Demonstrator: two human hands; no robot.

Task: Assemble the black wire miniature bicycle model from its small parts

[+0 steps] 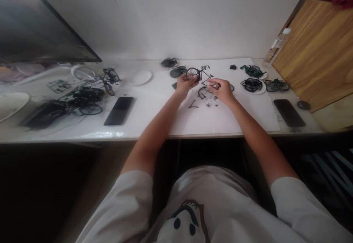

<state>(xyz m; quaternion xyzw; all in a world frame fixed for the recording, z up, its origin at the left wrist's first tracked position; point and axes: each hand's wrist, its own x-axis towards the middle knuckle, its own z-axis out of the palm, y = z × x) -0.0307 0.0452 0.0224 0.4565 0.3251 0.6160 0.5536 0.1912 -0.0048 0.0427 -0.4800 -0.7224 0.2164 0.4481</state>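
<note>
A small black model bicycle (pixel 204 76) is held up over the white board, with one spoked wheel (pixel 192 74) on its left side. My left hand (pixel 186 85) is closed round that wheel, thumb on its lower edge. At the bicycle's right end, my right hand (pixel 220 89) has its fingers pinched together by the frame; whether a tiny part sits between the fingertips I cannot tell. Below the hands lie loose small parts, among them a dark curved piece (pixel 202 93) and a thin forked piece (pixel 193 105). Another wheel (pixel 232 87) shows partly behind my right hand.
Model bicycle parts lie on white plates (pixel 255 90) at the right and at the back (pixel 169 63). Several model bicycles (pixel 89 97) crowd the left. Phones lie at left (pixel 119 111) and right (pixel 289 113). A bottle (pixel 276 48) leans near a wooden panel (pixel 317 51).
</note>
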